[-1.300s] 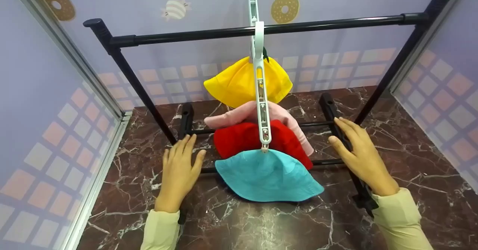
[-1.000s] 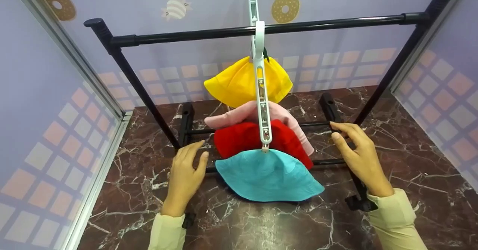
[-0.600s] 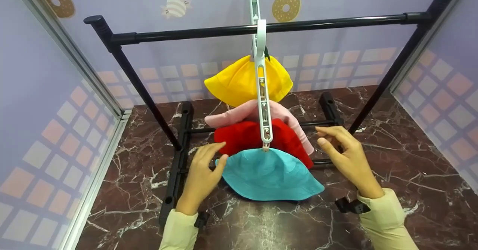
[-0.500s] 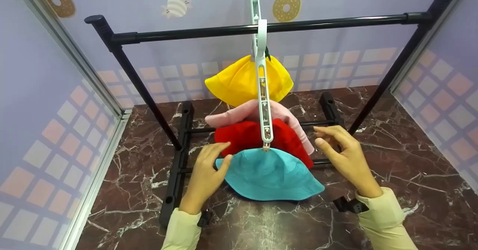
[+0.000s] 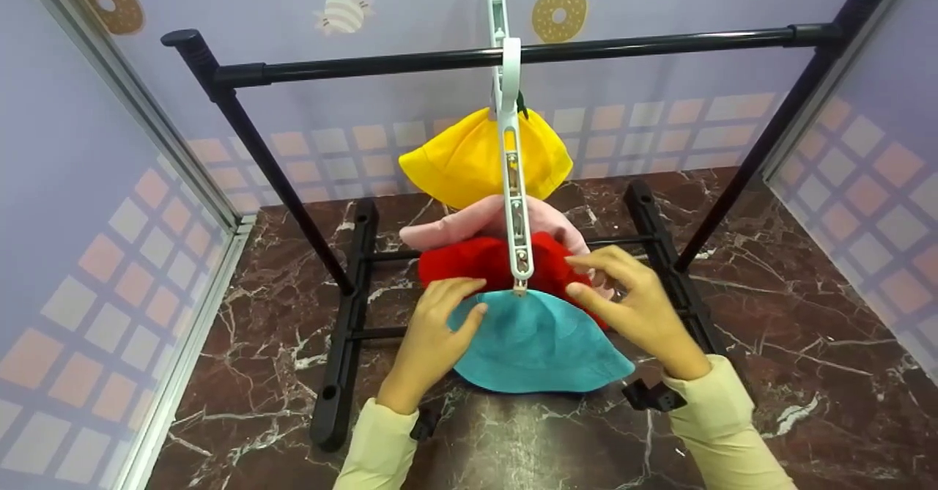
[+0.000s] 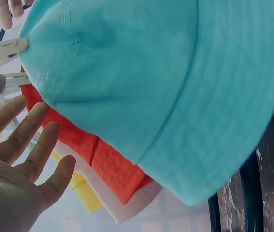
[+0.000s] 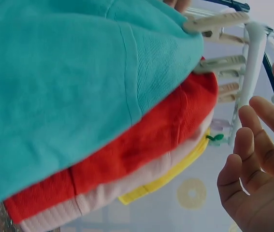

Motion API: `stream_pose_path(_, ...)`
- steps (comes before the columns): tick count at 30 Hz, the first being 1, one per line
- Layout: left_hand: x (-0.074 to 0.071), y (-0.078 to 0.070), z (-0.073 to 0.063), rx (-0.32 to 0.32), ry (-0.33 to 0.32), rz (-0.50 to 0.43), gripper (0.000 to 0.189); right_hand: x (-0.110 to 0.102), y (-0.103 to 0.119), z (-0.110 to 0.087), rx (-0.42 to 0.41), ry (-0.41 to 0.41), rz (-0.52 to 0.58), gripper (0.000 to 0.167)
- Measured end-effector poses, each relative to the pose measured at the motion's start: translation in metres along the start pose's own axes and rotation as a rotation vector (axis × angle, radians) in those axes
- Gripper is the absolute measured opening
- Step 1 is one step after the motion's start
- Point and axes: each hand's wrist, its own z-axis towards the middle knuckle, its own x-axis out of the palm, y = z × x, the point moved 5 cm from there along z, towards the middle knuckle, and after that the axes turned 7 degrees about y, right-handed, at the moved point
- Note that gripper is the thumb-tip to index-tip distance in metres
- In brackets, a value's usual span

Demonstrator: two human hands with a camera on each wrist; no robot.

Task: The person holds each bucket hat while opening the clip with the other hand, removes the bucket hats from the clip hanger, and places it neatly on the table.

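The blue hat (image 5: 538, 347) hangs between the left grip (image 5: 432, 336) and the right grip (image 5: 641, 310), near both, its crown clipped below the near end of one pale hanger (image 5: 511, 80); each grip has thumb and fingers apart, clasping nothing; whether fingertips touch cloth I cannot tell; hats number four: the blue, then behind it one red hat (image 5: 462, 259), one pink hat (image 5: 447, 232), one yellow hat (image 5: 462, 157); one black rack (image 5: 366, 64) stands on the table (image 5: 476, 453).

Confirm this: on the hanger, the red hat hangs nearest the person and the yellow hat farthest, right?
Not quite: the blue hat is nearest; the head view shows the red hat behind it. The yellow hat is farthest.
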Motion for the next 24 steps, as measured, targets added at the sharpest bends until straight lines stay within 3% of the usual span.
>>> stream_pose_path(9,0.008,-0.003,0.004,-0.007,0.036,-0.029,0.030,0.021,0.001,0.009,0.054,0.094,0.020,0.032)
stream_pose_path(24,0.019,-0.003,0.010,-0.038,0.062,-0.059,0.031,0.037,0.008,0.020,0.039,0.122,0.040,0.033)
